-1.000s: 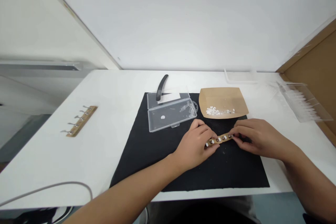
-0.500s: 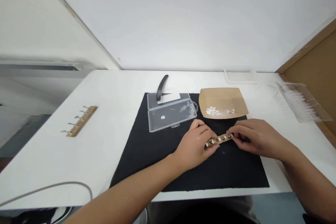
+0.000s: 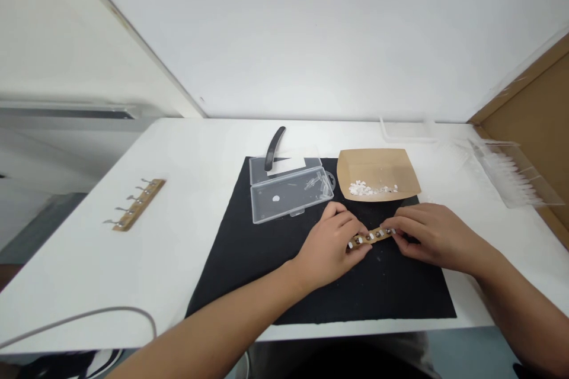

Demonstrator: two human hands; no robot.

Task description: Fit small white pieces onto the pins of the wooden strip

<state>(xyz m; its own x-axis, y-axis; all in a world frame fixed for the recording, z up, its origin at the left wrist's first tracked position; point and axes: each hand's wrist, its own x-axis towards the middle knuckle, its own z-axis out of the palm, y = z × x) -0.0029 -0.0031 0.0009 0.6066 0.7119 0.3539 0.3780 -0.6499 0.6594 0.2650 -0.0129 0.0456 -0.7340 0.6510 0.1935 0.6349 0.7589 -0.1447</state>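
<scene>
A narrow tan strip (image 3: 373, 237) carries a row of dark round studs and small white pieces. At its left end, my left hand (image 3: 331, 246) is closed, with thumb and fingers pinching the strip just above the black mat (image 3: 249, 272). My right hand (image 3: 429, 234) is closed at the other end, its thumb and fingertips on the strip beside a small white piece. The fingers partly cover both ends of the strip. Behind the hands stands a tan paper tray (image 3: 377, 160) with many white bits in it.
An open clear plastic case (image 3: 288, 195) holds clear slivers and one white piece; a curved black nail file (image 3: 274, 149) rests on its lid. Far left lies another tan strip (image 3: 140, 204) with metal stems. Clear plastic packaging (image 3: 511, 172) is at right, and a grey cable (image 3: 89, 312) front left.
My right hand has shifted slightly left along the end of the strip. My left hand and the strip look the same.
</scene>
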